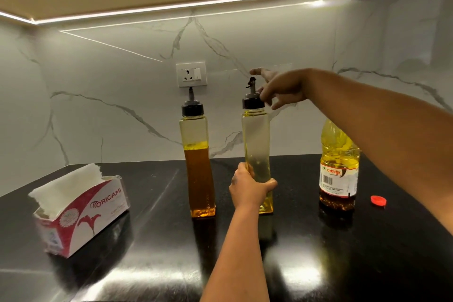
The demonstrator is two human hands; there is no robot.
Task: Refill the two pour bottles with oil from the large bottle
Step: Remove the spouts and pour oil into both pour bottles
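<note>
Two tall square pour bottles stand on the black counter. The left pour bottle [199, 169] is over half full of amber oil and wears a black spout cap. The right pour bottle [257, 144] looks nearly empty. My left hand [250, 190] grips its lower body. My right hand [277, 89] holds its black spout cap [252, 102], which sits lifted just above the bottle's neck. The large oil bottle [338, 169] stands uncapped at the right, partly behind my right forearm. Its red cap [378, 200] lies on the counter beside it.
An open tissue box [83, 208] lies on the counter at the left. A marble backsplash with a wall socket [191, 74] rises behind the bottles. Cabinets with a light strip hang overhead.
</note>
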